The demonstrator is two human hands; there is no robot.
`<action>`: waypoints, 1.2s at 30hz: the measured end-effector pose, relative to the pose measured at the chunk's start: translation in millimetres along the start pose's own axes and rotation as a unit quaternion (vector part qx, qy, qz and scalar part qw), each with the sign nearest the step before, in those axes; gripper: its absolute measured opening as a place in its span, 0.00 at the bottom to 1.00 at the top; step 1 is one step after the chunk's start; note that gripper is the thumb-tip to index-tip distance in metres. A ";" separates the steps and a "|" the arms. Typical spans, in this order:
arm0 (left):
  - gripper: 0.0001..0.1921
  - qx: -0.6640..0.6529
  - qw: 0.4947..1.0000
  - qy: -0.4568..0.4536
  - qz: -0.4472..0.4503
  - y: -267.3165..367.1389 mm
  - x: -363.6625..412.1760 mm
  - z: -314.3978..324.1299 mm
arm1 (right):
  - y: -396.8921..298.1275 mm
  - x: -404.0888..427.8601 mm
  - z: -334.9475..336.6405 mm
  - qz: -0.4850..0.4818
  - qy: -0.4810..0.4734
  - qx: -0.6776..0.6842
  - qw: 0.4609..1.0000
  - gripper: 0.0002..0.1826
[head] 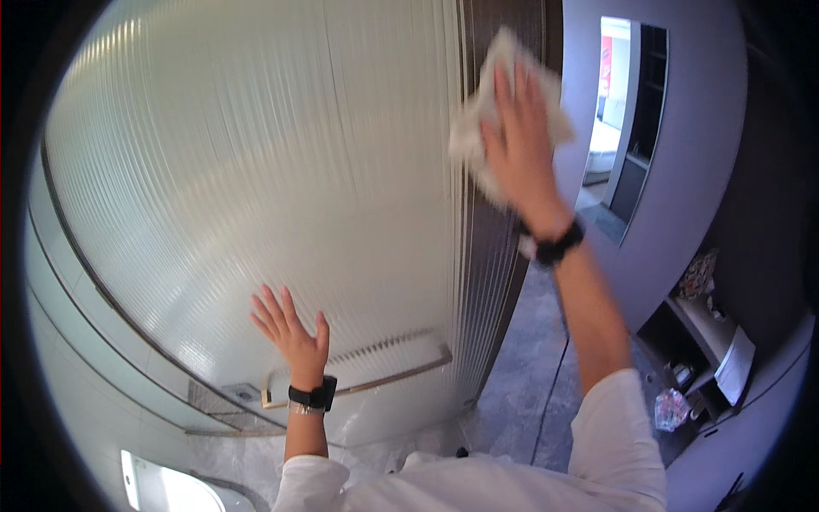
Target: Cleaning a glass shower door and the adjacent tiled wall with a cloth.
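Observation:
Before me stands a tall fluted glass door panel (256, 192). My right hand (528, 141) is raised to the upper right and lies flat over a pale cloth (502, 54), its fingers spread along it. Cloth and hand are blurred. The cloth overlaps the glass panel's right edge and the dark frame (512, 19) beside it. Lower down, my left hand (291, 329) is held up in front of the glass with its fingers apart and nothing in it; whether it touches the glass I cannot tell. Below it runs a long bar handle (397, 373).
A white toilet (182, 489) is at the lower left. Grey floor tiles (512, 384) extend to the right, below a pale wall (691, 115) with a tall opening or mirror (617, 134). A low shelf unit (694, 326) with a plastic bag (672, 409) stands at the right.

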State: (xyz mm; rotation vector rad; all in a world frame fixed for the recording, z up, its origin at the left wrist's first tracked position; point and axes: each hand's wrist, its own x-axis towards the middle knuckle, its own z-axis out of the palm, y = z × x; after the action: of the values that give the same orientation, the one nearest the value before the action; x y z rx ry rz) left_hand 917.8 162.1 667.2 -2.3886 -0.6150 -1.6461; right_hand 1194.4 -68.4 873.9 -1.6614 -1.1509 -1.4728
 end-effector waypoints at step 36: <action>0.38 0.022 0.999 0.039 0.009 -3.5 -4.9 2.6 | -49.7 -393.2 39.0 0.171 -0.196 0.074 0.963 0.34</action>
State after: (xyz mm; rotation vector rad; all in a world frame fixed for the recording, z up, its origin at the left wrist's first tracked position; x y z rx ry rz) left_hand 917.0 165.0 661.4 -2.2819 -0.6072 -1.6914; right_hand 1168.8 -91.2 477.1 -1.9801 -1.0721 -0.8470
